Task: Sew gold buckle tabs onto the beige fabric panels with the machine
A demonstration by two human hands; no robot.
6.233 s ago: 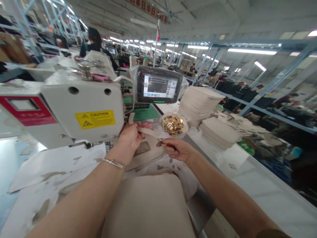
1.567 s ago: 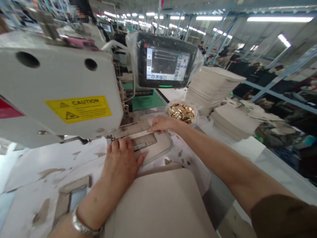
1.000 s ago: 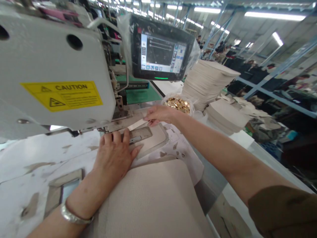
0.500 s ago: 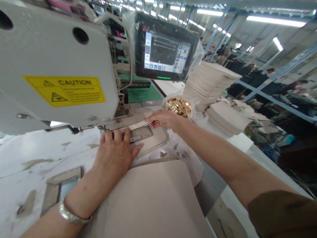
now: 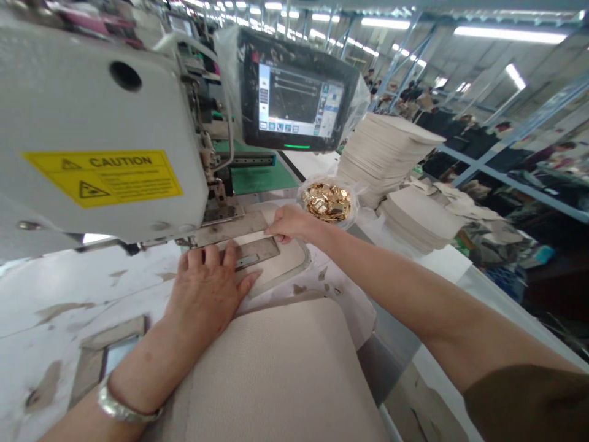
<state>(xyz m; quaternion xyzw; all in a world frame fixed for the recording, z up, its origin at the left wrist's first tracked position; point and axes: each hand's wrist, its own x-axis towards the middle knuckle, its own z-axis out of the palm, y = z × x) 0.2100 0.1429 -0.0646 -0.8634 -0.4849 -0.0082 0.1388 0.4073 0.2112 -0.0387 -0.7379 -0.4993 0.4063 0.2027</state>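
My left hand (image 5: 202, 291) lies palm down with its fingers stretched over the near left part of a beige leather-like piece (image 5: 284, 263). That piece sits in a flat, rounded template (image 5: 301, 268) under the sewing machine head (image 5: 105, 129). A small metal plate (image 5: 247, 261) shows in a slot between my hands. At the slot's far right, my right hand (image 5: 289, 224) is closed in a pinch against the piece; whatever is between its fingertips is hidden. A large beige panel (image 5: 280, 362) lies just in front of my left hand.
A plastic-lined bowl of gold metal pieces (image 5: 327, 202) stands behind my right forearm. Farther right are a tall stack of beige panels (image 5: 389, 150) and a lower stack (image 5: 416, 218). A lit control screen (image 5: 297, 98) hangs above. A grey frame (image 5: 89, 362) lies left.
The view has shifted slightly, so the machine sits farther left. A thin shiny item at my right fingertips no longer shows, and that hand is more curled. My left hand stays on the piece.
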